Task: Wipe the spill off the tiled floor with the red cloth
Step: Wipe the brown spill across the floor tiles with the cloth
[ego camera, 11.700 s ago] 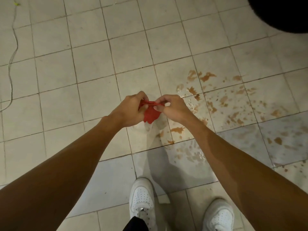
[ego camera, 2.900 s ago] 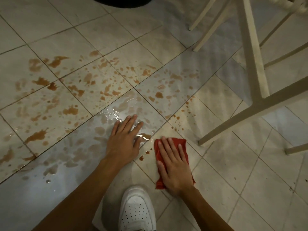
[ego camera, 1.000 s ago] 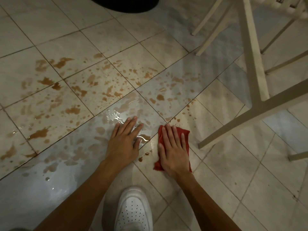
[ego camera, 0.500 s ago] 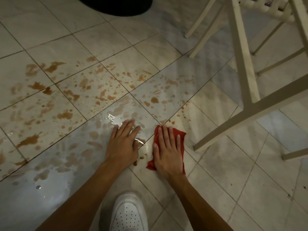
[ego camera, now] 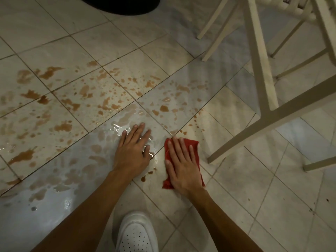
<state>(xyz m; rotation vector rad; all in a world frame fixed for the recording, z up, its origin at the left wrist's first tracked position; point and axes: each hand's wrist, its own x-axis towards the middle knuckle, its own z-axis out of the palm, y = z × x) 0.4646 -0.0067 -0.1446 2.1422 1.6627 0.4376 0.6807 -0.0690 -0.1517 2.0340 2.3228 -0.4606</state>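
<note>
The red cloth (ego camera: 195, 145) lies flat on the pale tiled floor (ego camera: 263, 206), mostly covered by my right hand (ego camera: 181, 165), which presses it down with straight fingers. My left hand (ego camera: 133, 151) rests flat on a wet tile just left of the cloth, fingers spread. A brown spill (ego camera: 81, 106) of blots and splashes spreads over several tiles ahead and to the left, with a glossy wet patch (ego camera: 121, 127) at my left fingertips. A few brown drops (ego camera: 145, 177) lie between my two hands.
The cream wooden legs and rails of a chair (ego camera: 263, 84) stand close on the right, one slanted rail ending near the cloth. A dark round object (ego camera: 120, 4) sits at the top edge. My white shoe (ego camera: 136, 233) is at the bottom centre.
My right hand has slid the cloth a little across the same tile. My left hand stays planted on the wet tile. Long before, both hands held the cloth in the air.
</note>
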